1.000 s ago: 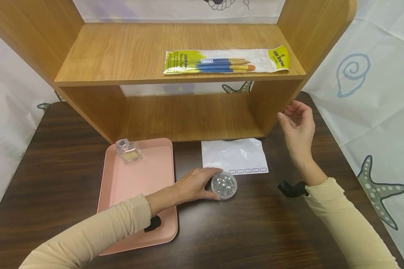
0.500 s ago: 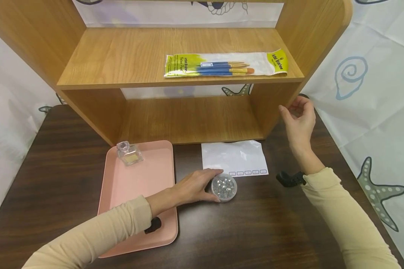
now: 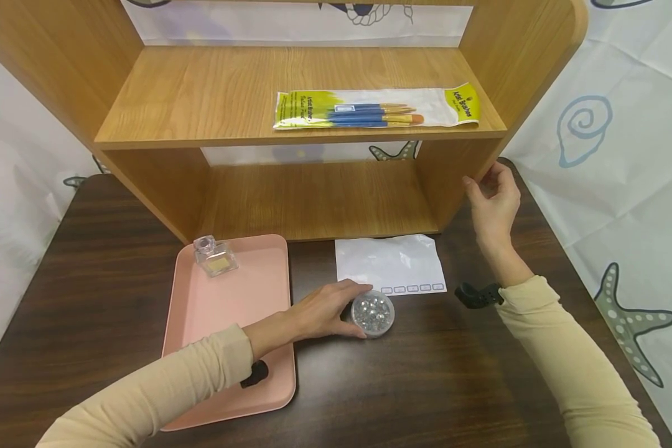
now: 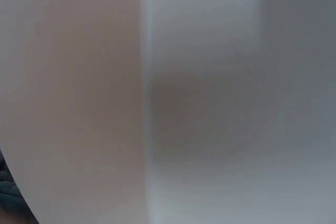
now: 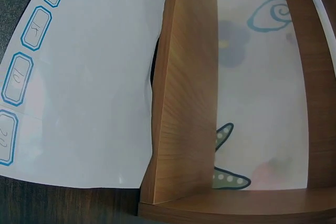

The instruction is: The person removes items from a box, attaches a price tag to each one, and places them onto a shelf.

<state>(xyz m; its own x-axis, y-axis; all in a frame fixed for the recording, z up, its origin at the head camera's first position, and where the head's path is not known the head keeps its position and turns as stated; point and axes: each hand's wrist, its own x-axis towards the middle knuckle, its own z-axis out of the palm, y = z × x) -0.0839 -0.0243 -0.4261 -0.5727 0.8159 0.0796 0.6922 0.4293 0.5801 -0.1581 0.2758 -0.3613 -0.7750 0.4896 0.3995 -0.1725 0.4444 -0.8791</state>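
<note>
White cloth printed with shells and starfish (image 3: pixel 630 317) hangs behind a dark wooden table (image 3: pixel 403 392), and across the top of my head view stands a wooden shelf unit (image 3: pixel 218 93). I see the person's two hands well apart. Just below the middle of the frame, the left hand (image 3: pixel 327 311) has its thumb and fingers curled round the side of a round clear container (image 3: pixel 376 335) of shiny beads (image 3: pixel 373 311), which sits on the table. Right of centre, the right hand (image 3: pixel 495 208) is beside the unit's right side panel; its fingertips are partly hidden, so I can't tell whether they hold anything. Just above the container lies a white sheet (image 3: pixel 389 264) with small boxes along its lower edge. At lower left, a pink tray (image 3: pixel 235 298) bears a small glass bottle (image 3: pixel 216 256). On the upper shelf I have a packet of brushes (image 3: pixel 375 107). My left wrist view shows only a pale blur.
</note>
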